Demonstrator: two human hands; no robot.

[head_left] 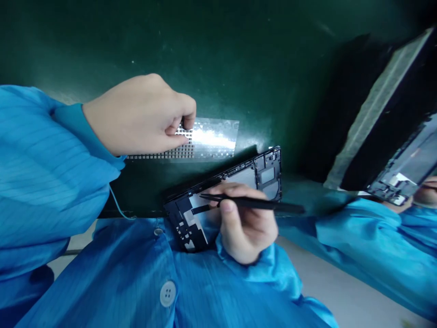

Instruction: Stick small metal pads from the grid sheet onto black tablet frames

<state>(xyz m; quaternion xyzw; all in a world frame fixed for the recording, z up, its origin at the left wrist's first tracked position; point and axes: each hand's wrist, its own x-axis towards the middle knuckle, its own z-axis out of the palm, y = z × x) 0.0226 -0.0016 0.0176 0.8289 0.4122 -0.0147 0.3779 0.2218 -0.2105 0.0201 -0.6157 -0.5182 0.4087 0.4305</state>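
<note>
My left hand (146, 116) is closed in a pinch over a clear sheet (218, 139) covered on its left part with rows of small dark square pads (170, 152). Thumb and index finger come together at the right end of the rows; whatever lies between them is too small to make out. Black tweezers (252, 202) are held in my right hand (247, 228), their tips pointing left. Beneath them, a tablet-like device frame (269, 175) with its inside showing lies tilted at the table's near edge, partly covered by the right hand.
The dark green table (239, 54) spreads out ahead. To the right, a black slab with a pale strip (382, 105) stands near another opened device (406, 171), held by a co-worker's hand (426, 193). A thin blue cord (118, 205) hangs from my left sleeve.
</note>
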